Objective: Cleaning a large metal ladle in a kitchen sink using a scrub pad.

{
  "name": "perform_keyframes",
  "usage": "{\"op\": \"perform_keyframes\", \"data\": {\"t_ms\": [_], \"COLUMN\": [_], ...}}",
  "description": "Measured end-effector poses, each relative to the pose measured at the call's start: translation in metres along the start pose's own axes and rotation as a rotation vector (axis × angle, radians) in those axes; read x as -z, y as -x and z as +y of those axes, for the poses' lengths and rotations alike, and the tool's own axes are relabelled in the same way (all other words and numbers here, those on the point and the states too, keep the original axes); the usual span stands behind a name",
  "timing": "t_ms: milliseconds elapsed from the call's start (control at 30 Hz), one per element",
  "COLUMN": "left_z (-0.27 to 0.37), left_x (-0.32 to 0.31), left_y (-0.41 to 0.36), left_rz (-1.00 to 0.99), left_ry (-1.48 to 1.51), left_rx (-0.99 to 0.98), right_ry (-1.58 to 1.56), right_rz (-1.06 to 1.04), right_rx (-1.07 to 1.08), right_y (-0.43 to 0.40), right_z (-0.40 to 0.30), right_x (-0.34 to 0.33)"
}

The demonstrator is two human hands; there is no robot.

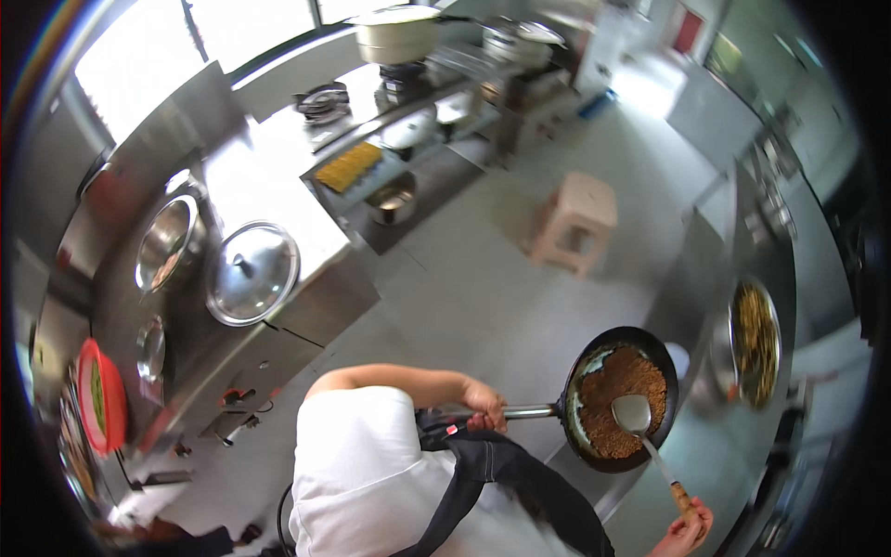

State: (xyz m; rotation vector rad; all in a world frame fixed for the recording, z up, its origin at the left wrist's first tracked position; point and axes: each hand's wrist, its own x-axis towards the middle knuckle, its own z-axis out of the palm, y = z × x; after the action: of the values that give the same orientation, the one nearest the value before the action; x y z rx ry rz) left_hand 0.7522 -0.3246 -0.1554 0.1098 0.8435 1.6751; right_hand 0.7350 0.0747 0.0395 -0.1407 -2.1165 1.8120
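My left hand (pixel 485 404) is closed around the metal handle (pixel 532 411) of a dark wok (pixel 630 338), held out in front of me to the right. Inside the wok lies a brown, crumbly minced food (pixel 602 386), spread over the bottom and up one side. The wok's wall carries a greyish film on the left. My right hand (pixel 686 530), at the lower right edge, grips the wooden handle (pixel 681 496) of a metal wok spatula (pixel 632 413). The spatula's blade rests on or just above the food; which one I cannot tell.
A steel basin (pixel 774 320) of yellow-brown strips stands on the right counter. A plastic stool (pixel 581 209) is on the floor ahead. The left counter (pixel 317 296) bears a steel lid (pixel 254 275), a steel bowl (pixel 177 230) and a red plastic basin (pixel 115 400). Pots (pixel 400 38) stand on the back shelving.
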Motion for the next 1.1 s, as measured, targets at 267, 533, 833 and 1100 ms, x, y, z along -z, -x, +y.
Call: {"op": "perform_keyframes", "data": {"t_ms": [267, 533, 833, 1100], "left_z": [-0.034, -0.023, 0.007, 0.002], "left_x": [0.067, 0.173, 0.263, 0.411], "left_y": [0.08, 0.13, 0.187, 0.295], "left_rz": [0.491, 0.962, 1.057, 1.083], "left_ry": [0.238, 0.567, 1.017, 1.165], "left_rx": [-0.369, -0.724, -1.096, -1.308], "right_ry": [-0.169, 0.018, 0.25, 0.234], "right_rz": [-0.656, -1.401, -1.812, -1.886], "right_rx": [-0.31, -0.68, -0.762, -0.713], "right_y": [-0.082, -0.127, -0.105, -0.037], "right_z": [0.087, 0.128, 0.154, 0.194], "right_x": [-0.229, -0.512, -0.759, -0.939]}}
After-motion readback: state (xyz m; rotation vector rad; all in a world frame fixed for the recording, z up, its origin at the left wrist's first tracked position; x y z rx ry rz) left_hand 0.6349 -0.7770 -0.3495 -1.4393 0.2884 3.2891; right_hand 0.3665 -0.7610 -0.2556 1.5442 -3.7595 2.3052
